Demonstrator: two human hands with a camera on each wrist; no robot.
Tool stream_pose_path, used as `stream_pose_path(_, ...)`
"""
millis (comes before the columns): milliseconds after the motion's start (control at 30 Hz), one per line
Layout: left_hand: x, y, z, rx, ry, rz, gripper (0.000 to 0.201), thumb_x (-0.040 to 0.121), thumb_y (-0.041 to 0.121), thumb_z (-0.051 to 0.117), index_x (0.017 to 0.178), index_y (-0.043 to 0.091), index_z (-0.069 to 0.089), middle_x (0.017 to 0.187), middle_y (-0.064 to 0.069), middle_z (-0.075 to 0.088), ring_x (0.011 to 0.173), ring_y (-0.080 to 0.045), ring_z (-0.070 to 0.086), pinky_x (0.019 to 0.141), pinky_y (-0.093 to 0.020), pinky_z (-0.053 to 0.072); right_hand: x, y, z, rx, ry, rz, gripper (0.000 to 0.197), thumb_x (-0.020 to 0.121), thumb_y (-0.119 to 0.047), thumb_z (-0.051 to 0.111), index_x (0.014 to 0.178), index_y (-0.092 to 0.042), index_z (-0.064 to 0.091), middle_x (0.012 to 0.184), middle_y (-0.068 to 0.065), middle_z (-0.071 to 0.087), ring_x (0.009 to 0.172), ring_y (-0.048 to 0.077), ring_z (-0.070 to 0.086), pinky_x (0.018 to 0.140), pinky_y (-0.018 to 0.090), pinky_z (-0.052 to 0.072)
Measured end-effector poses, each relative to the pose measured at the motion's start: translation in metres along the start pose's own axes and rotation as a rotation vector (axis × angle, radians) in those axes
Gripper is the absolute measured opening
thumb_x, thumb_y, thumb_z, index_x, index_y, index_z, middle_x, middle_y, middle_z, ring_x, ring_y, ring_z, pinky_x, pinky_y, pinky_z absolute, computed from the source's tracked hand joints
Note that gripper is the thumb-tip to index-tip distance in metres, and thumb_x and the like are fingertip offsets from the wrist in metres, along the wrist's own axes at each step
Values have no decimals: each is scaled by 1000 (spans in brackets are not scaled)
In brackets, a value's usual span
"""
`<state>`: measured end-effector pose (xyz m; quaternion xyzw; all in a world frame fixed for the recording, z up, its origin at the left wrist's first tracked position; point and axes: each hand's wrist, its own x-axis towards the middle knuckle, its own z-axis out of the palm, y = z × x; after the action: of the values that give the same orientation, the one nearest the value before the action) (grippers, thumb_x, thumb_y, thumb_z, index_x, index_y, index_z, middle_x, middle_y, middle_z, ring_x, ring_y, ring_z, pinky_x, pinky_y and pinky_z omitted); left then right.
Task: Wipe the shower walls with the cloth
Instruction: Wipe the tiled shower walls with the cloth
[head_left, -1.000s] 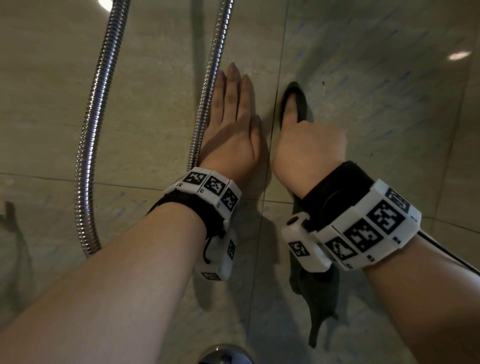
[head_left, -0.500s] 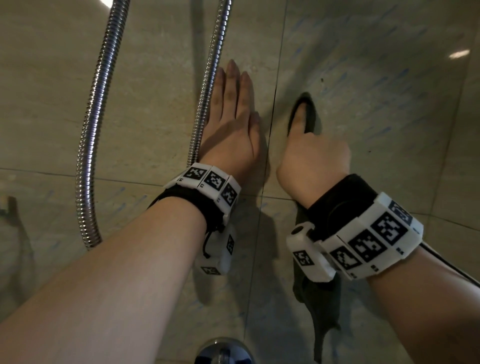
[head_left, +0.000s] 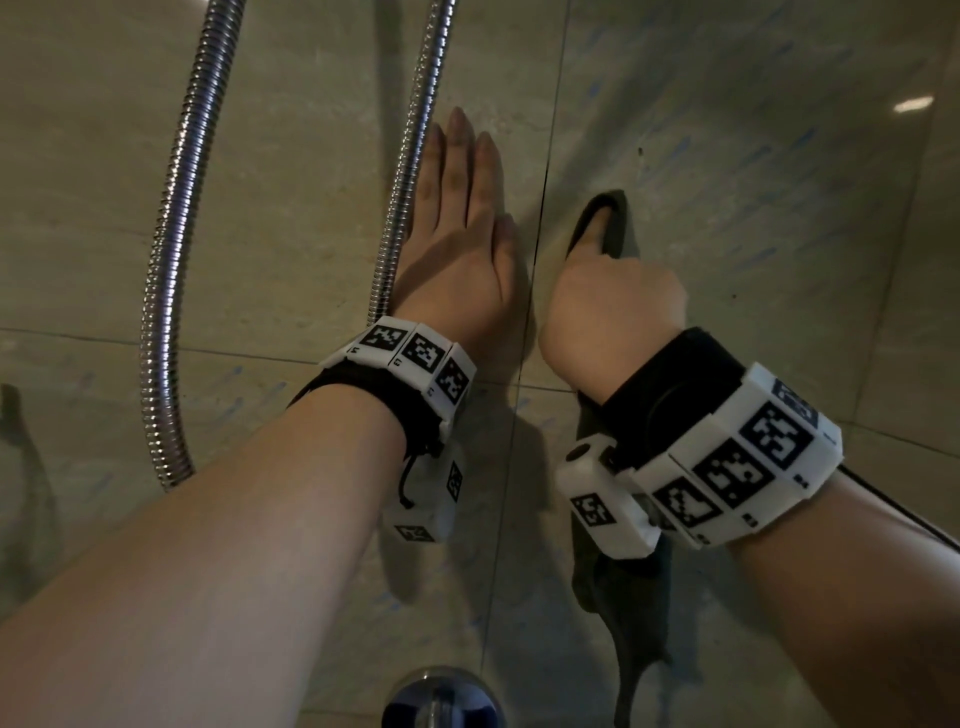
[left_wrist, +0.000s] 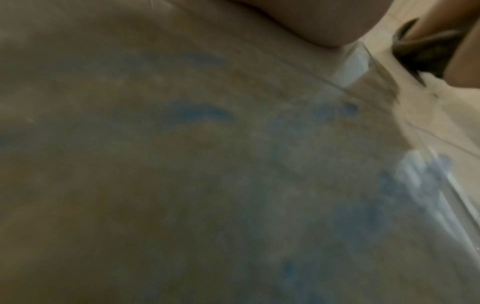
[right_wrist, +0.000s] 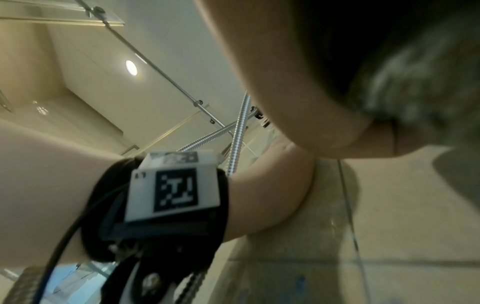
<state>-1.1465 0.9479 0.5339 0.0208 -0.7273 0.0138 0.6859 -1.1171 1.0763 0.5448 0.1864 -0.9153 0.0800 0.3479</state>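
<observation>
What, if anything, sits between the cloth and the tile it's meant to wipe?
Nothing visible. The right hand presses the dark cloth against the wall tile; the shower hose hangs left, beside the left hand.

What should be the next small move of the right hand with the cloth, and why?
Probably slide the right hand and the dark cloth further right along the wall tile: faint blue streaks show there, while the left hand lies flat beside the shower hose.
</observation>
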Motion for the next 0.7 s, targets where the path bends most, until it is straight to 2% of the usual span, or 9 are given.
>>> stream_pose_path(133, 0, 0, -1, 8, 29, 17, 57, 98, 24, 33, 149, 2, 22, 157, -18, 14, 146, -32, 10, 109, -17, -22, 5, 5, -4, 18, 12, 44, 86, 91, -17, 47, 147, 3, -15, 114, 16, 62, 98, 30, 61, 71, 33, 33)
stream_pose_path(400, 0, 1, -3, 9, 22, 8, 58, 97, 24, 33, 150, 3, 21, 158, -17, 13, 146, -31, 9, 107, -15, -25, -1, 11, -4, 23, -47, 152, 85, 93, -20, 47, 142, 14, -14, 125, 18, 57, 107, 27, 60, 73, 32, 33)
stream_pose_path(467, 0, 1, -2, 6, 14, 6, 58, 98, 24, 32, 150, 3, 20, 158, -17, 12, 147, -31, 8, 106, -14, -26, -3, 6, -2, -41, -92, 134, 78, 96, -19, 45, 141, 17, -9, 135, 22, 48, 112, 27, 57, 75, 31, 35)
stream_pose_path(567, 0, 2, -2, -8, -12, -15, 59, 98, 26, 30, 151, 5, 15, 159, -14, 6, 147, -28, 2, 104, -14, -28, -6, -6, 0, -116, -144, 44, 59, 100, -17, 38, 141, 16, 12, 149, 27, 26, 118, 29, 53, 84, 33, 42)
stream_pose_path(600, 0, 3, -2, -17, -20, -25, 59, 98, 26, 30, 152, 6, 14, 159, -13, 5, 147, -27, 1, 103, -13, -29, -7, -9, 0, -123, -146, 28, 59, 101, -18, 36, 141, 16, 11, 151, 30, 20, 118, 29, 53, 85, 33, 43)
stream_pose_path(633, 0, 3, -1, -25, -28, -32, 59, 98, 26, 29, 152, 7, 13, 160, -12, 3, 147, -26, -1, 103, -13, -29, -7, -11, -1, -122, -143, 24, 61, 101, -19, 36, 142, 16, 8, 151, 31, 19, 117, 29, 54, 84, 33, 43)
stream_pose_path(700, 1, 2, -1, -25, -33, -32, 59, 98, 26, 29, 152, 7, 13, 160, -12, 3, 148, -25, -1, 104, -14, -28, -4, -11, -4, -80, -138, 28, 65, 100, -19, 38, 142, 17, 4, 148, 27, 30, 115, 27, 56, 80, 31, 40)
